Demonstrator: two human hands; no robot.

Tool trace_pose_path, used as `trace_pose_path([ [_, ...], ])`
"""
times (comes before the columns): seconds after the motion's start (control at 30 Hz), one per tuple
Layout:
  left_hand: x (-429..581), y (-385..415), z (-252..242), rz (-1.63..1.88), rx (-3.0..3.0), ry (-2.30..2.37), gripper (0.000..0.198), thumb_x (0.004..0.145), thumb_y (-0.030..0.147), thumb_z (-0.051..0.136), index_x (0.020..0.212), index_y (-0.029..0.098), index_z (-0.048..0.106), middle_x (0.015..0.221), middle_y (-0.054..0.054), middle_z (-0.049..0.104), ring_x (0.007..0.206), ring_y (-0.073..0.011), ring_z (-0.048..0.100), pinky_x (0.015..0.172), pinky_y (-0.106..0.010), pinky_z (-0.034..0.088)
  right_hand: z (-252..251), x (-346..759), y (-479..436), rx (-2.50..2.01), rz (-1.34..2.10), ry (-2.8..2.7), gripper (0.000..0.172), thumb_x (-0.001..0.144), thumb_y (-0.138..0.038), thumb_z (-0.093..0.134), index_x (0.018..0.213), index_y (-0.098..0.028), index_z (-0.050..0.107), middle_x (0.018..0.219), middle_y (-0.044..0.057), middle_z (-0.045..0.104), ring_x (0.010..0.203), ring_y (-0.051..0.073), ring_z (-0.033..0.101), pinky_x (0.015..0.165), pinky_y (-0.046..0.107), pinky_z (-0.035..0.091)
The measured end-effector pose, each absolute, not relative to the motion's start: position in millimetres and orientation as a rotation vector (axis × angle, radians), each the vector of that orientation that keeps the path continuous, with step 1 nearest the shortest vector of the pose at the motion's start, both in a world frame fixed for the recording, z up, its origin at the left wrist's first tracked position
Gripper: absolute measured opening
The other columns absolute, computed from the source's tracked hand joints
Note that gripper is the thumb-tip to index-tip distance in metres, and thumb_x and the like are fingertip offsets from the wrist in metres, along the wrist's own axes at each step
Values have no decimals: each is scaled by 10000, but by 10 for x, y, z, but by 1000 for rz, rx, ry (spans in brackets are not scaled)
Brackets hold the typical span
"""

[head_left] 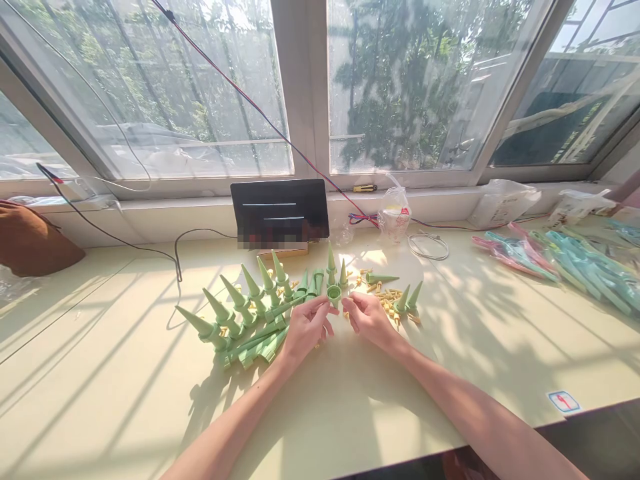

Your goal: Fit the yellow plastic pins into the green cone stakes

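My left hand [307,327] pinches a green plastic cone [333,295] with its open round end facing me. My right hand [367,317] is just right of it, fingers curled in a pinch close to the cone's rim; what they hold is too small to make out. A fan of several assembled green spiked cones [240,313] lies to the left of my left hand. Loose green cones [407,300] and a scatter of small yellow pieces [387,300] lie right of my right hand.
A dark tablet [280,212] leans against the window sill behind the cones, its cable trailing left. A plastic bag with a cup [395,215] and a coiled white cable [429,247] sit behind. Teal and pink plastic parts [565,263] pile at the far right.
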State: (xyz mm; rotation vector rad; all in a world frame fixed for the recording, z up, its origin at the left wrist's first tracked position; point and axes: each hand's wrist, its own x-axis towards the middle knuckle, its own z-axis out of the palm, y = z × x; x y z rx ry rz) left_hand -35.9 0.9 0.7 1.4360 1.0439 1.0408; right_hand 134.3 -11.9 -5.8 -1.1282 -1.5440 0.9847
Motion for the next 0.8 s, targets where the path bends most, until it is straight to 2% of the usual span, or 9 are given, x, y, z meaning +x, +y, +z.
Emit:
trace_pose_path([
  [0.2, -354, 6, 69, 1050, 1358, 1026, 548, 879, 611, 502, 760, 111, 693, 826, -141, 750, 440, -139, 605, 388, -254, 462, -18, 1331, -139, -1131, 950, -1569, 440, 937, -552, 474, 659, -211, 479, 436, -57, 419, 408, 113, 410, 465, 256, 323],
  [0.4, -370, 22, 71, 1045, 1382, 1062, 593, 884, 629, 494, 711, 105, 710, 507, -77, 650, 366, -138, 537, 394, -255, 435, 15, 1320, -157, -1165, 941, -1590, 441, 925, -531, 501, 629, -204, 486, 441, -58, 389, 427, 106, 375, 466, 256, 300],
  [0.47, -373, 26, 71, 1044, 1394, 1069, 584, 885, 621, 503, 699, 107, 709, 471, -63, 630, 342, -127, 513, 399, -251, 429, 23, 1321, -161, -1174, 946, -1596, 437, 922, -535, 504, 640, -200, 504, 444, -57, 383, 435, 107, 372, 465, 255, 295],
  [0.63, -359, 28, 97, 1058, 1368, 1079, 544, 861, 607, 556, 680, 110, 684, 593, -95, 703, 354, -123, 541, 378, -242, 422, 40, 1328, -171, -1177, 948, -1607, 425, 922, -527, 507, 662, -193, 540, 451, -55, 381, 449, 109, 375, 472, 254, 305],
  [0.8, -352, 16, 130, 1052, 1362, 1084, 478, 865, 562, 577, 755, 110, 689, 674, -101, 734, 375, -127, 567, 375, -237, 434, 46, 1331, -174, -1168, 965, -1609, 418, 915, -504, 520, 641, -189, 519, 453, -55, 389, 455, 102, 373, 478, 244, 314],
])
